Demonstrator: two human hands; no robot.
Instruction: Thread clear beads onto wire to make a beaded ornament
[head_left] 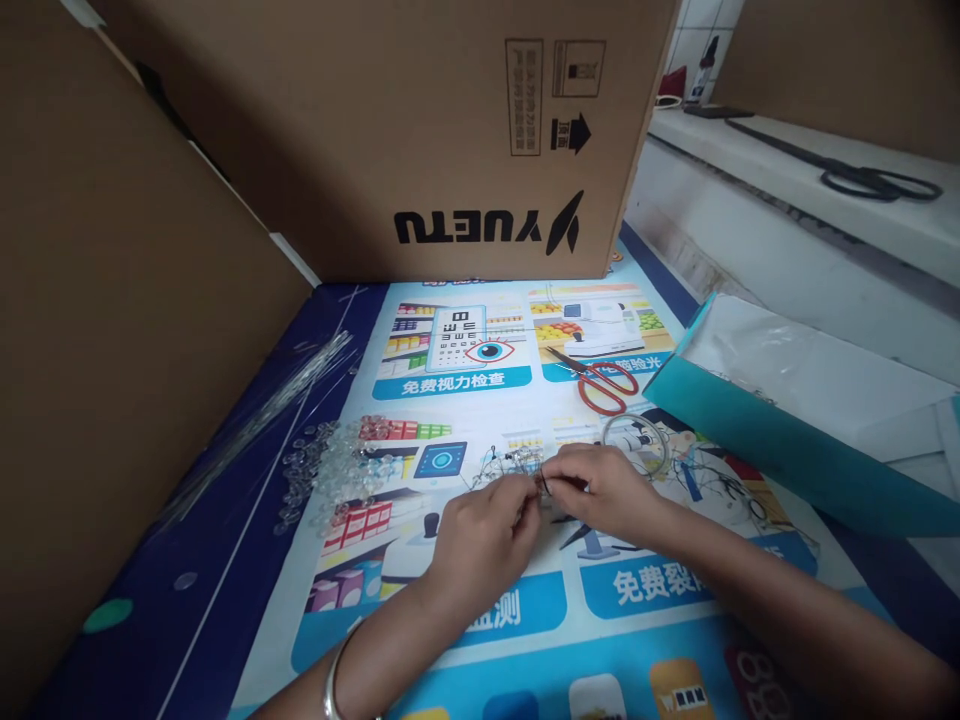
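My left hand (486, 530) and my right hand (604, 490) meet over the printed sheet, both closed in a pinch, fingertips almost touching. Between and just beyond them shows a small piece of beaded wire (517, 460) with clear beads; the fingers cover part of it. A thin dark bit shows at my right fingertips, too small to name. To the left lies a heap of clear beads (341, 465). A coil of wire (637, 445) lies just past my right hand, and tangled wire strands (724, 485) spread to its right.
Red-handled scissors (604, 388) lie beyond my hands. A bundle of straight wires (262, 415) lies at the left. A teal box (772, 440) with a plastic bag stands at the right. Cardboard walls (360, 130) close off the back and left. Black scissors (862, 180) rest on a ledge.
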